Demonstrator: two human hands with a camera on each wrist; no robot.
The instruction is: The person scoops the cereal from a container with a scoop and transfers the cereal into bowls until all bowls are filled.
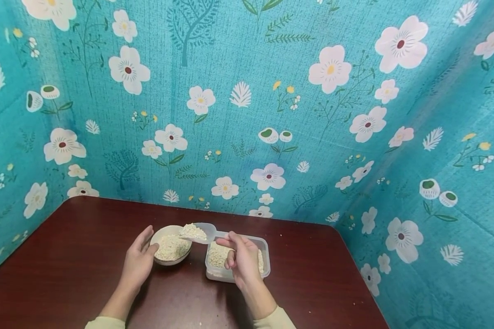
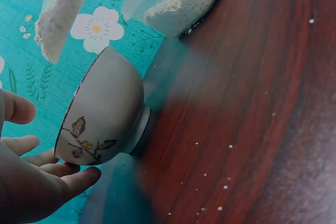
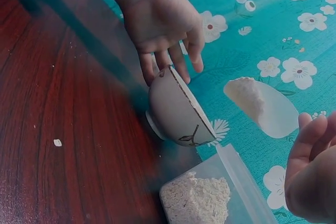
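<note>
A round bowl (image 1: pixel 169 262), partly filled with pale oat flakes (image 1: pixel 174 247), stands on the table. My left hand (image 1: pixel 138 261) rests fingers against its side, as the left wrist view shows; a dark leaf pattern marks the bowl's wall (image 2: pixel 110 100). In my right hand (image 1: pixel 245 261) is the handle of a translucent scoop (image 1: pixel 207 231), heaped with flakes at its front. Its tip hangs over the bowl's right rim. Below my right hand sits a clear rectangular container (image 1: pixel 220 275) of flakes, partly hidden by that hand.
The dark red-brown table (image 1: pixel 181 301) bears scattered flakes, plain in the left wrist view. A teal cloth (image 1: pixel 230 151) with white flowers hangs behind the table and along its sides.
</note>
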